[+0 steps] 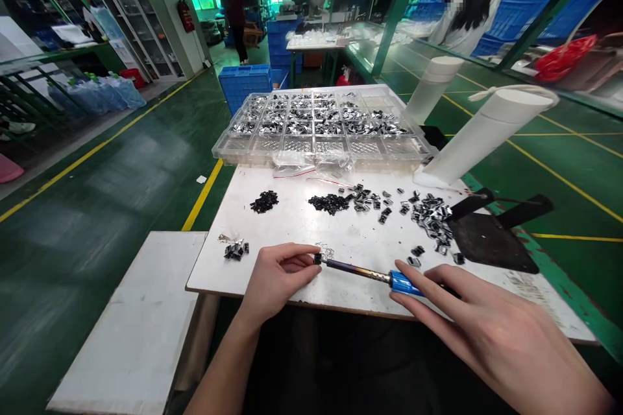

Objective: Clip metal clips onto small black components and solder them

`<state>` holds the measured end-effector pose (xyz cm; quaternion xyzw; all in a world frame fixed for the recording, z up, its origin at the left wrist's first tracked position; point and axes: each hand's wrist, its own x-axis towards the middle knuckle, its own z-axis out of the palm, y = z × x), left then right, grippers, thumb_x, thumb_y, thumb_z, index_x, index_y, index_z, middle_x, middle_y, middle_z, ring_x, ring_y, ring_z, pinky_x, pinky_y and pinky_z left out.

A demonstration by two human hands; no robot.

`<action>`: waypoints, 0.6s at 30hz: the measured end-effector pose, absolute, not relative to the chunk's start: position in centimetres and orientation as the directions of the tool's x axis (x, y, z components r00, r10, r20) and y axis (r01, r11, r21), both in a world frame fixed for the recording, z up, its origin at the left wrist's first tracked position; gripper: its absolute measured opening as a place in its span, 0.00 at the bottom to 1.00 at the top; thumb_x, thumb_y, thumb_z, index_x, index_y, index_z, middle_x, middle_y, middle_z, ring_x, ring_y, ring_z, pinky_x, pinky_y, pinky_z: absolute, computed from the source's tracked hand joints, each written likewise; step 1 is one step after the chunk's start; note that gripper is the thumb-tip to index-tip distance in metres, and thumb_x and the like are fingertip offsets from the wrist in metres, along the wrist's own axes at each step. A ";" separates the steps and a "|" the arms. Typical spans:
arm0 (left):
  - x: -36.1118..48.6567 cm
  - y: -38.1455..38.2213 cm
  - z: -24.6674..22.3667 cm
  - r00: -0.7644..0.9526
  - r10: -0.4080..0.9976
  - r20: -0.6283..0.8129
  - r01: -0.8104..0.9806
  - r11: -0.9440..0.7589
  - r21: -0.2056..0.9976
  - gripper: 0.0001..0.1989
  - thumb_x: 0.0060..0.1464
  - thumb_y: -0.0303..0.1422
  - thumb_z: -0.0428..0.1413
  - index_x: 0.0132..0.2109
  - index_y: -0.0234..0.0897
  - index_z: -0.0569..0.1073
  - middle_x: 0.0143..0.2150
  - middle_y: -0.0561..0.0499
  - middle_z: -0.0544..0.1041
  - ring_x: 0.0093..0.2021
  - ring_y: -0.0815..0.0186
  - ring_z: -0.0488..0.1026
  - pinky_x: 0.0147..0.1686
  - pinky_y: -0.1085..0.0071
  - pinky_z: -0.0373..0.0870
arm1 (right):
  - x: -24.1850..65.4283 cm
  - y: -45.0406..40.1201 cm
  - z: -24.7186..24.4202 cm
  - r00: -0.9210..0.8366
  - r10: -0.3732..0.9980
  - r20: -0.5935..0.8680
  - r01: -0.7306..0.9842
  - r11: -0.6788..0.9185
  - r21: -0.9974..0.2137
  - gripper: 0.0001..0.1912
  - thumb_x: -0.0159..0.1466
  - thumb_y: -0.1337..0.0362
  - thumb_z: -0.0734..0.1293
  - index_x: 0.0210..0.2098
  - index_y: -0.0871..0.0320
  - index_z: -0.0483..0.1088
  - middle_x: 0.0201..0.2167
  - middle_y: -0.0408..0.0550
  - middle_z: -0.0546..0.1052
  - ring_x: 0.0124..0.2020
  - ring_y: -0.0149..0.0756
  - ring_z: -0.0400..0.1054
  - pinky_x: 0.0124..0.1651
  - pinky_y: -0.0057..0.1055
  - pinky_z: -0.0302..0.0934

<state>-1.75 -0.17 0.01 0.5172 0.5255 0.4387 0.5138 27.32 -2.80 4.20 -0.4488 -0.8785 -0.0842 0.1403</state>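
Clock positions were read from the left fingertips, with 12 o'clock pointing straight away from the person. The left hand (277, 275) pinched a small black part (318, 259) between thumb and fingers, just above the near edge of the white tabletop (292, 224). The right hand (487, 311), at 4 o'clock, gripped the blue handle of a soldering iron (403, 283) between thumb and fingers. The iron's shaft pointed toward 9 o'clock, its tip at the black part; actual contact could not be confirmed. Thin metal pieces (329, 250) lay just beyond the tip. A loose cluster of parts (237, 249) lay at 9 o'clock, a small black pile (265, 201) at 11 o'clock, and a wider dark pile (329, 203) at 12 o'clock. Silver-and-black parts (432, 215) were heaped at 2 o'clock, next to a black plate (491, 243) at 3 o'clock. Farther out at 12 o'clock, clear plastic bags (335, 167) lay against a clear compartment tray (282, 157), whose rear compartments held similar shiny parts.
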 end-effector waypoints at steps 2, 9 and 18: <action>-1.7 -0.2 0.0 0.063 0.994 -0.092 0.091 0.086 0.992 0.14 0.48 0.32 0.68 0.44 0.35 0.85 0.34 0.47 0.83 0.35 0.62 0.82 0.39 0.71 0.81 | 27.2 -2.8 4.2 -0.563 0.761 0.323 0.810 0.585 0.034 0.20 0.74 0.54 0.60 0.59 0.55 0.71 0.35 0.48 0.75 0.27 0.35 0.72 0.28 0.32 0.65; -1.7 -0.2 0.2 0.060 0.994 -0.095 0.096 0.089 0.991 0.14 0.49 0.32 0.68 0.44 0.35 0.85 0.34 0.47 0.83 0.35 0.63 0.82 0.39 0.73 0.81 | 26.8 -2.8 4.5 -0.573 0.754 0.323 0.808 0.586 0.064 0.20 0.74 0.54 0.60 0.58 0.57 0.72 0.34 0.48 0.74 0.26 0.34 0.72 0.28 0.32 0.64; -1.7 -0.2 0.0 0.059 0.994 -0.091 0.097 0.085 0.992 0.13 0.49 0.32 0.69 0.44 0.36 0.85 0.34 0.48 0.83 0.35 0.64 0.81 0.38 0.74 0.80 | 26.3 -2.6 4.6 -0.583 0.723 0.371 0.798 0.594 0.096 0.20 0.75 0.55 0.57 0.56 0.58 0.73 0.31 0.47 0.73 0.23 0.34 0.70 0.25 0.34 0.61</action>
